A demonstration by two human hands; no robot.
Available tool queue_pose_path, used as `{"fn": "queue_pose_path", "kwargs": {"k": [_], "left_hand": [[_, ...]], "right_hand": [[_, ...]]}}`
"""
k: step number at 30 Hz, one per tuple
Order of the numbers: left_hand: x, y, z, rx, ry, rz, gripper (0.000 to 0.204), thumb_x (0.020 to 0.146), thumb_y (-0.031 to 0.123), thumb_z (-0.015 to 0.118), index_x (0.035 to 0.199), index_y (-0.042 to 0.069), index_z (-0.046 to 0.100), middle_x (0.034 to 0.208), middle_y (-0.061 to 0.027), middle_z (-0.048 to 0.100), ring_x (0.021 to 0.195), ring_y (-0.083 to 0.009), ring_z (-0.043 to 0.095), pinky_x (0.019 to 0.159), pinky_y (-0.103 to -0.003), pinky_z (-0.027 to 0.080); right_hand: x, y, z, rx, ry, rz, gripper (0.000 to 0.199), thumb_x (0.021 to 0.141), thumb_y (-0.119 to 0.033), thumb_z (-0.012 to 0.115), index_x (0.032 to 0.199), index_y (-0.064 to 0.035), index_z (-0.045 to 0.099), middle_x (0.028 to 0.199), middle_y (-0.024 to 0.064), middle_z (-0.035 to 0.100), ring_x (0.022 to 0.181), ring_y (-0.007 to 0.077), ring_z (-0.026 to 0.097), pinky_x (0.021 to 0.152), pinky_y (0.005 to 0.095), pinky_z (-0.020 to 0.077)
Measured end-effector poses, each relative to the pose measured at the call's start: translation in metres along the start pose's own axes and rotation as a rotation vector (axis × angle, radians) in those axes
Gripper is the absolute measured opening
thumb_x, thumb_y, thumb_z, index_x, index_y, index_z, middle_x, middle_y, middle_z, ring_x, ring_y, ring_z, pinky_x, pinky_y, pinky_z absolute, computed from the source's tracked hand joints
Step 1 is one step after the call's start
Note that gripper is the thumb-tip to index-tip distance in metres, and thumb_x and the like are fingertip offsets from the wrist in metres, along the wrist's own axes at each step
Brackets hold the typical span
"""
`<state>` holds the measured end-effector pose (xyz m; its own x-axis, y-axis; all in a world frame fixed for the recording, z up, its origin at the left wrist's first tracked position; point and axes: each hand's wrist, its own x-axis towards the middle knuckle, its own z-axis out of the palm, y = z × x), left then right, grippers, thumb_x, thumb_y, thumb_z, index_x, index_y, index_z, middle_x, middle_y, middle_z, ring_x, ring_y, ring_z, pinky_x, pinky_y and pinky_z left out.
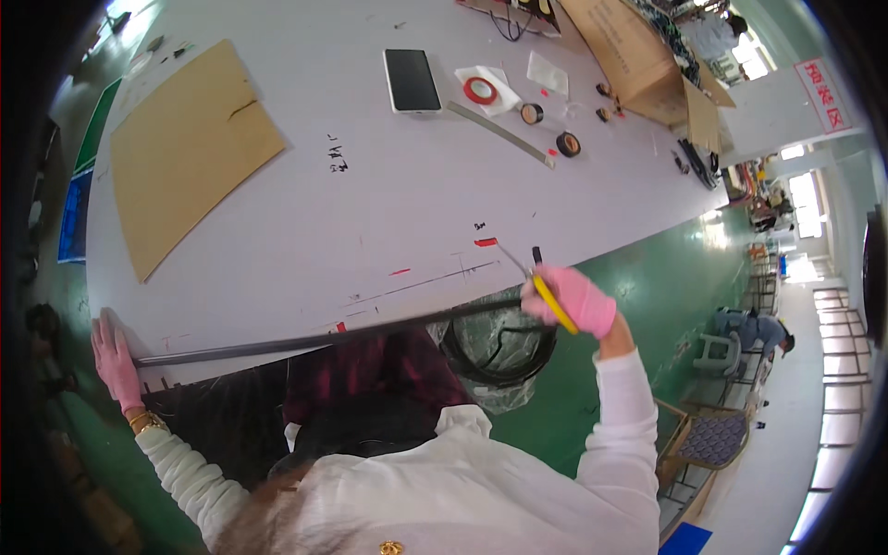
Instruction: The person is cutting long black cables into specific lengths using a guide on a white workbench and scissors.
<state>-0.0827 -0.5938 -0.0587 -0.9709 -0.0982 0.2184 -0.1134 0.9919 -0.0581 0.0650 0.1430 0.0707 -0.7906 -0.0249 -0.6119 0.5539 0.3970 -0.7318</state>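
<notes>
A long, thin black strip [314, 339] runs along the table's near edge, between my two hands. My left hand [116, 363], in a pink glove, lies with its fingers stretched out at the table's left edge, beside the strip's left end. My right hand [585, 301], also gloved in pink, is closed around a yellow-handled tool [552, 303] with a thin metal blade pointing up and left. Whether it is scissors, I cannot tell. The strip's right end reaches this hand, and the fingers hide whether they grip it too. A short black end [536, 253] sticks up above the hand.
On the table [296, 213] lie a cardboard sheet [185, 153], a phone [413, 81], a grey flat strip [499, 133], red tape [480, 90] and black tape rolls [568, 144]. A carton [629, 65] stands far right. Black coils in clear plastic [504, 356] sit below the near edge.
</notes>
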Motion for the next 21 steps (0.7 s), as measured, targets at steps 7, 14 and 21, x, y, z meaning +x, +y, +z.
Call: {"fn": "queue_pose_path", "kwargs": {"k": [7, 14, 21], "left_hand": [[0.002, 0.006, -0.009, -0.031, 0.009, 0.041, 0.050, 0.100, 0.030, 0.038, 0.148, 0.015, 0.038, 0.152, -0.0085, 0.037, 0.142, -0.0257, 0.030, 0.114, -0.037, 0.025], [0.002, 0.004, -0.010, -0.049, -0.011, 0.012, 0.050, 0.101, 0.031, 0.037, 0.147, 0.012, 0.038, 0.152, -0.0071, 0.037, 0.141, -0.0248, 0.031, 0.114, -0.037, 0.026], [0.002, 0.000, -0.006, -0.062, 0.006, 0.057, 0.050, 0.100, 0.030, 0.038, 0.147, 0.012, 0.038, 0.151, -0.0064, 0.039, 0.141, -0.0245, 0.031, 0.114, -0.037, 0.026]], "right_hand": [[0.045, 0.011, -0.016, -0.698, 0.175, -0.128, 0.041, 0.084, -0.037, 0.071, 0.092, 0.0012, 0.058, 0.078, 0.0197, 0.063, 0.073, 0.0366, 0.061, 0.068, 0.0405, 0.0498], [0.049, 0.000, -0.008, -0.684, 0.191, 0.026, 0.041, 0.082, -0.033, 0.074, 0.092, 0.0017, 0.056, 0.083, 0.0222, 0.062, 0.079, 0.0400, 0.060, 0.070, 0.0418, 0.0485], [0.058, 0.005, -0.007, -0.764, 0.214, 0.066, 0.039, 0.084, -0.035, 0.071, 0.093, 0.0005, 0.058, 0.083, 0.0229, 0.064, 0.080, 0.0410, 0.062, 0.069, 0.0426, 0.0502]]}}
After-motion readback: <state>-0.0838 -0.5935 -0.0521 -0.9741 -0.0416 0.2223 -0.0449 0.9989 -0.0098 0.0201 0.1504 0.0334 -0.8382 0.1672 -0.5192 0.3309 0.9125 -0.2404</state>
